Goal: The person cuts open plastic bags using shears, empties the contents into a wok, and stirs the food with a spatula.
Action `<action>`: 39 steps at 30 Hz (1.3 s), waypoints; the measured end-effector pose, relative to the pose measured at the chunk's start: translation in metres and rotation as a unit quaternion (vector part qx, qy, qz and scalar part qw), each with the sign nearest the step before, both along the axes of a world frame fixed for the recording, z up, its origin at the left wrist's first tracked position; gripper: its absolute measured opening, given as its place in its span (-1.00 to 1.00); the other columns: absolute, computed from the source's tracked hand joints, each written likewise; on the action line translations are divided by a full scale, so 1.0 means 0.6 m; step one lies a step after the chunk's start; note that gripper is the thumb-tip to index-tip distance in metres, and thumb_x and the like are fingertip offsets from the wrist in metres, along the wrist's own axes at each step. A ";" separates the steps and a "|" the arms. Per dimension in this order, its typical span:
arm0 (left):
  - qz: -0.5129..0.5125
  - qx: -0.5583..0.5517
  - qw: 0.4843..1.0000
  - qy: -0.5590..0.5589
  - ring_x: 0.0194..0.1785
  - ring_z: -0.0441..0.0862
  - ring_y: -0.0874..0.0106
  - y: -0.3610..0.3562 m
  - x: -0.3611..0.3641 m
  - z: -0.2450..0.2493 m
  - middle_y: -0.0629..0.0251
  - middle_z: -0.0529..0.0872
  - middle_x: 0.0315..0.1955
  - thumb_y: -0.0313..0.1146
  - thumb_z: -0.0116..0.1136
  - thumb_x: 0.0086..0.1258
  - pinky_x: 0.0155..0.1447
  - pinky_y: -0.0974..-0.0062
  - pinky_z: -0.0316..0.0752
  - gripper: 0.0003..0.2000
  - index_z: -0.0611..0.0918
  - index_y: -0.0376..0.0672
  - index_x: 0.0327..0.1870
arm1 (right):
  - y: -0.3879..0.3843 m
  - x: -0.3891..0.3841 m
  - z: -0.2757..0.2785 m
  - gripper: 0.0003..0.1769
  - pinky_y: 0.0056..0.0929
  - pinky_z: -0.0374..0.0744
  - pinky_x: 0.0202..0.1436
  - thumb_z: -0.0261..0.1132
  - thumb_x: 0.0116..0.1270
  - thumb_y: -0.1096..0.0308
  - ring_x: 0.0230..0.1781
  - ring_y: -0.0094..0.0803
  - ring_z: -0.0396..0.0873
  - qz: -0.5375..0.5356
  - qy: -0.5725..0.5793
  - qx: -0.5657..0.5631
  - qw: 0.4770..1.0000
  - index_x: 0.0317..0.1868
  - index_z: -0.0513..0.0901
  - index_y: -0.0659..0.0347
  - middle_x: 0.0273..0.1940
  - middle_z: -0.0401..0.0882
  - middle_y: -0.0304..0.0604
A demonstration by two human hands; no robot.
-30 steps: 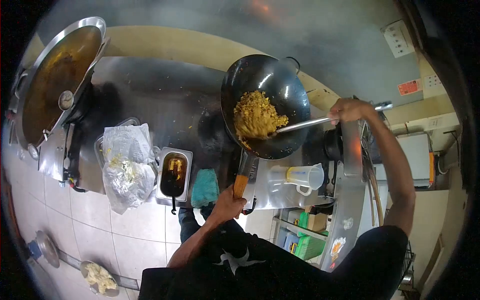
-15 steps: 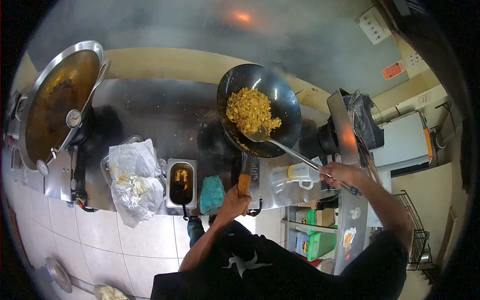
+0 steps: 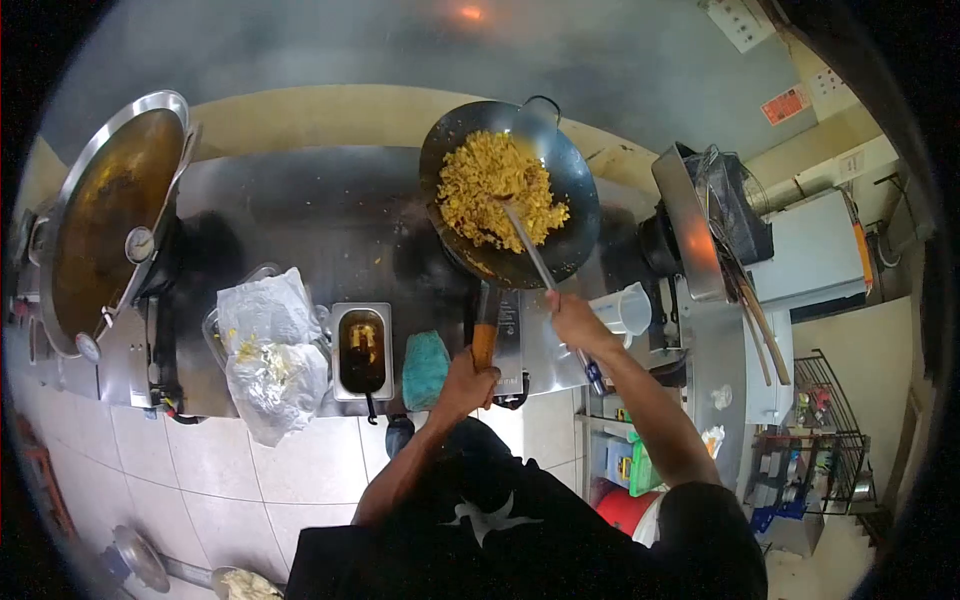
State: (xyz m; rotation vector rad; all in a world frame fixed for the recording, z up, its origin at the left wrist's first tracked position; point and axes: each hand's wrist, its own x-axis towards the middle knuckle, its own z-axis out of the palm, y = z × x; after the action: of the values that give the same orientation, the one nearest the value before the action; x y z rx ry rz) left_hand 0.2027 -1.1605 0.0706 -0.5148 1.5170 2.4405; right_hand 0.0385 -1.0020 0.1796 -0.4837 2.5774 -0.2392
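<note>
A dark wok (image 3: 577, 205) with a wooden handle (image 3: 484, 345) sits over the burner, tilted a little. My left hand (image 3: 467, 386) is closed around that handle. Yellow-brown fried rice (image 3: 492, 180) covers much of the wok's left and middle. A long metal ladle (image 3: 538, 262) runs from the rice down to my right hand (image 3: 582, 323), which grips its shaft. The ladle's bowl is buried in the rice, so only the shaft shows. Just right of my right hand stands a clear plastic pitcher (image 3: 628, 308), partly hidden by the hand and forearm.
Left of the handle lie a teal cloth (image 3: 427, 370), a metal pan of dark sauce (image 3: 340, 350) and crumpled foil (image 3: 275, 308). A large oil pot (image 3: 165, 100) with thermometers (image 3: 139, 244) occupies the far left. At right, a metal container (image 3: 687, 235) holds strainers and utensils.
My right hand has moved left and slightly up, swinging the ladle steeper and into the rice. The rice is more spread out. The wok is tilted differently; its far loop handle now shows.
</note>
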 end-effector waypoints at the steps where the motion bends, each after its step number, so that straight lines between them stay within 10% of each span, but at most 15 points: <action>1: -0.010 -0.023 1.000 0.015 -0.75 0.49 0.44 -0.008 0.000 0.013 0.23 0.53 -0.71 -0.52 0.07 0.17 -0.68 0.41 0.38 -0.85 0.48 -0.39 -0.27 | 0.028 0.017 -0.010 -0.46 0.17 0.55 -0.11 -0.19 0.61 0.13 -0.24 0.21 0.64 0.082 0.069 -0.018 0.994 -0.19 0.59 0.40 -0.28 0.63 0.31; 6: 0.015 -0.045 0.998 -0.040 -0.76 0.47 0.45 0.006 0.004 0.044 0.25 0.51 -0.71 -0.52 0.06 0.18 -0.70 0.41 0.34 -0.85 0.47 -0.38 -0.26 | -0.004 -0.047 -0.036 -0.46 0.09 0.47 0.19 -0.14 0.59 0.09 0.12 0.31 0.50 0.033 -0.004 0.103 0.994 0.13 0.55 0.41 0.05 0.55 0.40; 10: 0.016 -0.030 0.999 -0.030 -0.75 0.47 0.46 -0.005 -0.008 0.034 0.26 0.52 -0.70 -0.53 0.08 0.18 -0.70 0.43 0.32 -0.85 0.45 -0.34 -0.25 | 0.095 -0.025 -0.046 -0.39 0.12 0.53 0.05 -0.15 0.60 0.03 -0.07 0.27 0.60 0.108 0.104 -0.061 0.987 -0.10 0.62 0.47 -0.12 0.61 0.41; 17: 0.030 -0.006 0.999 -0.041 -0.76 0.44 0.47 0.015 -0.009 0.027 0.30 0.49 -0.67 -0.54 0.08 0.19 -0.70 0.43 0.34 -0.85 0.45 -0.31 -0.23 | 0.046 -0.087 0.094 -0.39 0.10 0.53 0.03 -0.15 0.59 -0.03 -0.11 0.22 0.63 0.090 0.088 0.073 0.989 -0.11 0.63 0.37 -0.27 0.64 0.33; 22: 0.034 -0.021 0.999 -0.031 -0.74 0.46 0.46 0.021 -0.009 0.030 0.30 0.49 -0.66 -0.54 0.07 0.20 -0.69 0.44 0.36 -0.84 0.45 -0.31 -0.22 | 0.043 0.019 0.232 -0.49 0.00 0.59 -0.07 -0.09 0.58 0.03 -0.18 0.14 0.66 -0.035 -0.203 0.173 0.963 0.05 0.54 0.35 -0.33 0.62 0.25; 30: 0.042 -0.016 0.998 -0.053 -0.73 0.45 0.47 0.029 -0.007 0.039 0.31 0.48 -0.68 -0.54 0.08 0.21 -0.68 0.44 0.37 -0.89 0.46 -0.30 -0.28 | 0.138 -0.087 -0.021 -0.66 0.00 0.62 -0.18 0.02 0.50 0.26 -0.27 0.00 0.69 0.267 0.034 0.080 0.960 0.07 0.52 0.34 -0.33 0.62 0.21; 39: 0.028 -0.019 0.999 -0.035 -0.71 0.43 0.49 0.023 -0.011 0.023 0.32 0.49 -0.65 -0.51 0.12 0.25 -0.64 0.45 0.37 -0.88 0.46 -0.26 -0.25 | 0.079 -0.064 0.031 -0.49 0.10 0.56 -0.05 -0.10 0.59 0.07 -0.23 0.12 0.67 0.116 -0.001 -0.001 0.993 -0.15 0.60 0.38 -0.34 0.65 0.22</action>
State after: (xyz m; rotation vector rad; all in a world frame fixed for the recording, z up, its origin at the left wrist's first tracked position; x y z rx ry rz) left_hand 0.1964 -1.1464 0.0842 -0.6517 1.5429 2.4120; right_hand 0.0002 -0.9548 0.1983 -0.7752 2.4913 -0.1595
